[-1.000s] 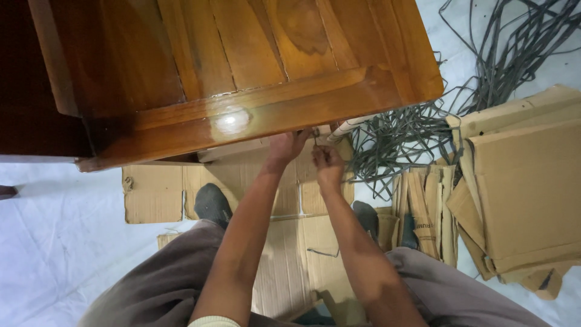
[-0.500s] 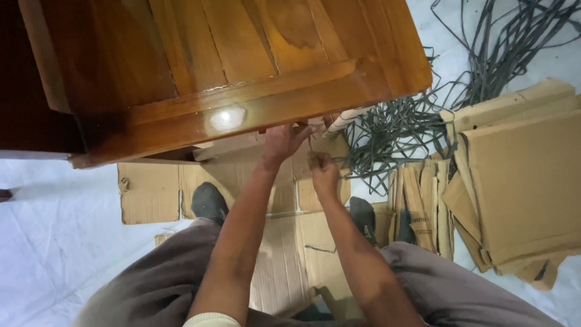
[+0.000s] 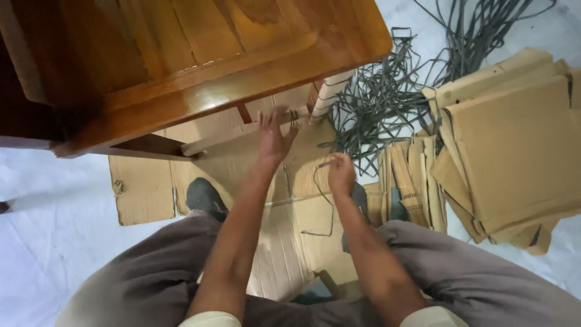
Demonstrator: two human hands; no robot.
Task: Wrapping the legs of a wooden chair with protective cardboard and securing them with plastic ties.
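Observation:
My left hand (image 3: 273, 134) is spread flat, fingers apart, against a cardboard-wrapped rail (image 3: 242, 134) under the polished wooden table top (image 3: 200, 54). My right hand (image 3: 341, 172) is closed on a thin dark packing strap (image 3: 324, 194) that trails down over the flattened cardboard (image 3: 284, 242) on the floor. A table leg wrapped in pale cardboard (image 3: 327, 97) stands just right of my left hand.
A tangle of grey packing straps (image 3: 387, 103) lies on the floor to the right. Stacked and folded cardboard sheets (image 3: 514, 145) sit at the far right. My grey-trousered knees and dark socks (image 3: 203, 197) rest on the cardboard; a white sheet (image 3: 54, 230) covers the floor.
My right hand has pulled back from the table edge toward me, drawing the strap along. My left hand has opened flat on the rail. The view has shifted, showing more under the table.

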